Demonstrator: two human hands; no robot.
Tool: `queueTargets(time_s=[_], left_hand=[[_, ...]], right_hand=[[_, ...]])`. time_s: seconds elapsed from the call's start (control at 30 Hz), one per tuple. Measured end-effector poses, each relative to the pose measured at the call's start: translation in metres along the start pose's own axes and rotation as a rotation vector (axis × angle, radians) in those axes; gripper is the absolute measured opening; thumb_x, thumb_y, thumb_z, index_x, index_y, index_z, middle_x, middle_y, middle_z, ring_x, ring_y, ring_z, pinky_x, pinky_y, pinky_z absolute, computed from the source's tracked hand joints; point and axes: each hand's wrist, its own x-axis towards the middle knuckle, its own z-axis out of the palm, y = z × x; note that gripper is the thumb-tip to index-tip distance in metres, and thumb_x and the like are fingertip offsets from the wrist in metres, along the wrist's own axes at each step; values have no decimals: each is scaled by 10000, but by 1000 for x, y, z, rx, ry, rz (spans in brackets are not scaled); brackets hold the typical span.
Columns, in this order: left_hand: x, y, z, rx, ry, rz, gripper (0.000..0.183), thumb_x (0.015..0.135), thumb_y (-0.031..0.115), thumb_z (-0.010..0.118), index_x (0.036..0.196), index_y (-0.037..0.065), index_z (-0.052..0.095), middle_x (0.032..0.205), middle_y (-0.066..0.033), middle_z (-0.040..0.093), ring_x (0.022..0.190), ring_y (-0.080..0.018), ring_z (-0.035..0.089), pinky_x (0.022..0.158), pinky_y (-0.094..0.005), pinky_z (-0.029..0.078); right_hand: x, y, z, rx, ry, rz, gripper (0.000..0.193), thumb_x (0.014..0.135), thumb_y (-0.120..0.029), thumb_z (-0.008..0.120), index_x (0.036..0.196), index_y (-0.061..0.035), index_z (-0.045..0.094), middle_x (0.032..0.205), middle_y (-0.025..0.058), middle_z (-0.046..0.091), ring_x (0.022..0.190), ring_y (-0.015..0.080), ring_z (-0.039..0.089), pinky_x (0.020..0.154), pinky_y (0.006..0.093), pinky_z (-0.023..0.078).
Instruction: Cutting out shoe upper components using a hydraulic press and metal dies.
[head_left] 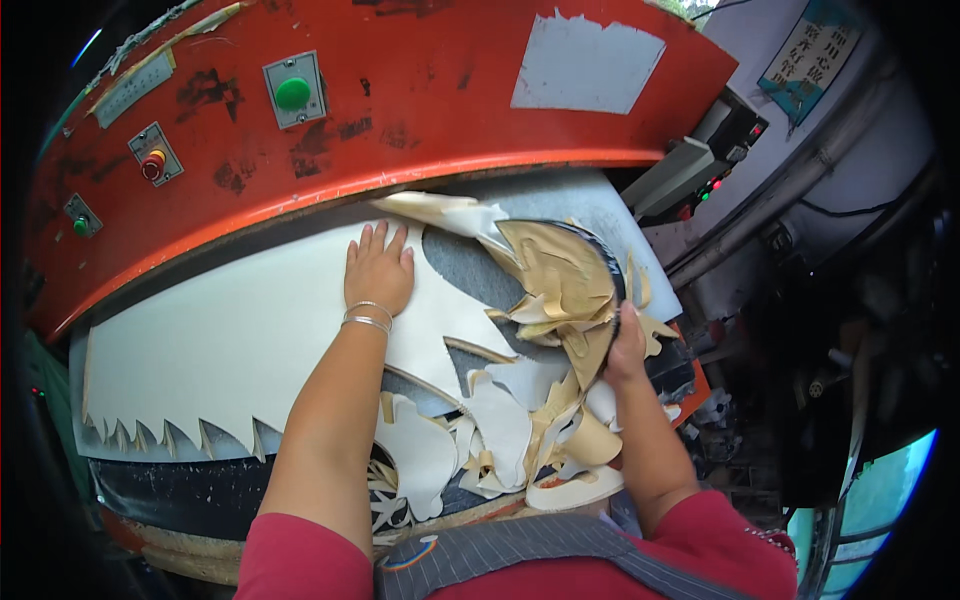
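We've got a smooth, matt white sheet (220,330), leather-like; can't tell exact material. Tan pieces (560,265) look dull and creased; loose offcuts (415,455) show matt white faces. Grey surface (470,275) reads smooth, low sheen; black front edge (170,495) is glossier, speckled. We see painted red panel (430,130), semi-gloss, scuffed dark in patches. Green button (293,94): glossy plastic by look. White patch (587,65): matt, paper-like, ragged edges. Bangles (367,318): shiny metal. Sleeve (305,560) and pinstriped apron (520,540): matt cloth.
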Motion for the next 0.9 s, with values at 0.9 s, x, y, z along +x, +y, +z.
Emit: queueTargets(time_s=[0.9], left_hand=[[40, 44, 25, -428, 215, 277, 297, 777, 321, 670, 965, 91, 684, 925, -78, 599, 964, -294, 488, 867, -374, 420]], right_hand=[[-23, -12, 60, -332, -20, -224, 452, 838, -346, 691, 1077, 12, 554, 914, -24, 557, 793, 52, 466, 737, 211, 392]])
